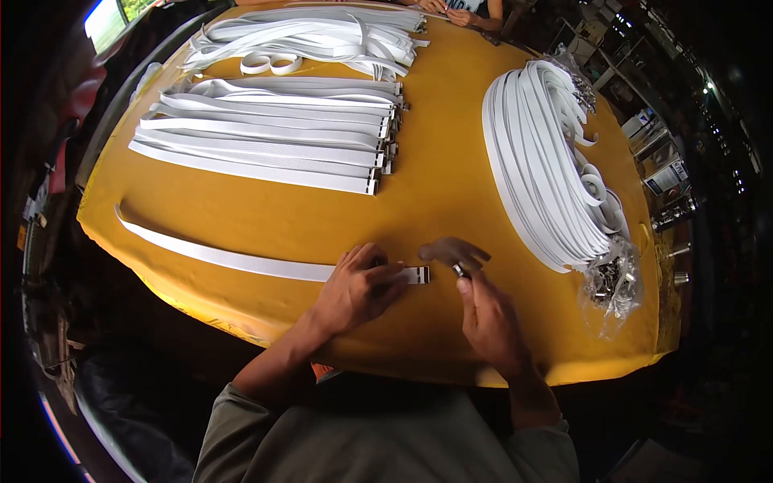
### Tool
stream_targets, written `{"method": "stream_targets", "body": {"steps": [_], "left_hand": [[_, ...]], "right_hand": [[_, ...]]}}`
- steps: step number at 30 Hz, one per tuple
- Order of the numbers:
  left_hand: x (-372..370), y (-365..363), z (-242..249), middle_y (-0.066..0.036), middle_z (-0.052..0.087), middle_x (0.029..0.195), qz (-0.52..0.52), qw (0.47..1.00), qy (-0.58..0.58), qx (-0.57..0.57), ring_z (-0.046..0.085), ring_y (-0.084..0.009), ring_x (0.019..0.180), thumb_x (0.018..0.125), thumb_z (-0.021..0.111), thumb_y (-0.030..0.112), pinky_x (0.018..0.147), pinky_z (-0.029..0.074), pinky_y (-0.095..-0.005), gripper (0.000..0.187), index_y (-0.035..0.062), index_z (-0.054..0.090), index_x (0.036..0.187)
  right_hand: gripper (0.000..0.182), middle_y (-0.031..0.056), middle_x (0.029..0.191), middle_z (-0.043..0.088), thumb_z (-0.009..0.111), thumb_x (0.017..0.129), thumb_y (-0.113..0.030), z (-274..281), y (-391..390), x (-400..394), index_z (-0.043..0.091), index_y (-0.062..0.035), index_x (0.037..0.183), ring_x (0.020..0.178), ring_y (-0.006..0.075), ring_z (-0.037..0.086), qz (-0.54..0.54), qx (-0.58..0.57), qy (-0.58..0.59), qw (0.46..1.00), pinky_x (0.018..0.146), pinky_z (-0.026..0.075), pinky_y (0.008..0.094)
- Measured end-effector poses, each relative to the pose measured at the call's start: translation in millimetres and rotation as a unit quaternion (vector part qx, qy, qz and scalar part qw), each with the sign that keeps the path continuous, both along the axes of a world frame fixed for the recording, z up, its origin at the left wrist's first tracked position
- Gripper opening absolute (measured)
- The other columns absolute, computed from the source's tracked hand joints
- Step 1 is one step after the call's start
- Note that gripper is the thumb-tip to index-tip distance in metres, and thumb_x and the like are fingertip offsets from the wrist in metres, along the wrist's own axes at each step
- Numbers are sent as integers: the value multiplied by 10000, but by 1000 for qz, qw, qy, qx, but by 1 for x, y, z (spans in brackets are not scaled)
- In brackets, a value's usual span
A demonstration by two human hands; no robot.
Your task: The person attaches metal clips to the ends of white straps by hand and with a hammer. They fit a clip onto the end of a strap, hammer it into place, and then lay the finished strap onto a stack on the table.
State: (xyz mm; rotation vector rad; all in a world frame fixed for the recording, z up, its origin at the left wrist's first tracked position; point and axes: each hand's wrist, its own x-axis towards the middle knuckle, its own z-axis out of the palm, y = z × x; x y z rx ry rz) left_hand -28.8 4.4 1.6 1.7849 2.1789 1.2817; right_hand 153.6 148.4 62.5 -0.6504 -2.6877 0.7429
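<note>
A single white webbing strap (233,259) lies across the near part of the table, its far-left tip curling up. My left hand (359,283) is closed over the strap close to its right end, pressing it to the table. Just beyond my fingers the strap ends in a metal clip (419,275) with dark slots. In my right hand (493,324) is a hammer (456,252), gripped by its handle. The hammer head, slightly blurred, is raised just right of the clip and apart from it.
A yellow-covered table (451,161) spans the view. Clipped straps (266,133) lie in a row, with more loose straps (298,40) behind. At right are a curved bundle of white straps (531,161) and a plastic bag of metal parts (613,282). Another person's hands (447,11) show at the far edge.
</note>
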Motion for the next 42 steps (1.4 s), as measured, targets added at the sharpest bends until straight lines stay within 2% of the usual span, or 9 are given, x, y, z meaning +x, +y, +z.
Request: {"method": "stream_targets", "body": {"steps": [5,11,18,21,23,26,31,36,42], "left_hand": [[3,5,6,-97,569,1031,11,995,66,-72,597,-295,979,859,724,304,881,487,-418,344,118,685,1146],[3,23,-7,-70,582,1070,-38,995,84,-37,602,-290,1002,795,776,265,881,487,-426,322,143,688,1080],[-6,24,2,-64,578,1125,-84,991,49,-93,566,-296,1089,702,795,253,932,447,-429,421,155,648,1084],[-6,28,1,-68,581,1124,-92,992,68,-61,596,-296,1053,689,810,260,890,485,-432,449,143,641,1089],[-4,28,-1,-70,585,1129,-122,991,38,-31,635,-301,993,706,812,254,780,541,-436,451,126,629,1097],[-3,27,-1,-103,564,1162,-131,989,61,-40,658,-338,901,801,753,316,666,563,-437,412,119,600,1129],[-12,13,18,-116,608,1100,-82,991,86,-67,671,-354,804,924,662,364,632,559,-439,342,82,606,1111],[-92,-74,31,-124,608,683,132,977,133,-98,619,-336,671,950,614,290,636,485,-421,320,42,620,748],[-162,-181,62,-82,529,536,316,909,265,-54,507,-294,532,817,660,157,605,395,-391,282,74,527,583]], "right_hand": [[254,195,822,650,496,1032,-233,0,35,2,586,-6,1099,724,392,660,-62,134,20,989,624,526,479],[366,148,907,678,607,972,-231,-47,75,10,541,-14,1260,768,329,690,-131,294,-38,946,628,552,413],[439,192,1043,654,656,937,-187,-39,61,5,507,-10,1310,945,334,658,-142,218,-16,965,769,534,417],[433,213,1075,643,664,931,-175,-20,40,-4,519,-12,1305,990,333,642,-99,289,87,948,827,516,412],[412,188,992,659,680,916,-158,-16,23,-13,554,-14,1281,900,316,666,12,-71,121,990,808,527,393],[363,148,891,669,676,907,-125,-26,10,-22,582,-1,1235,788,257,678,46,-276,104,955,765,542,370],[232,96,845,668,634,902,-42,-18,38,-6,620,17,1126,729,132,656,-9,-309,103,945,670,530,288],[96,52,845,633,620,917,-37,-7,107,69,643,15,994,665,93,604,-143,-330,134,923,580,476,221],[142,24,900,603,645,923,-88,-19,157,140,621,-18,1044,646,69,564,-207,-304,171,914,558,461,203]]}}
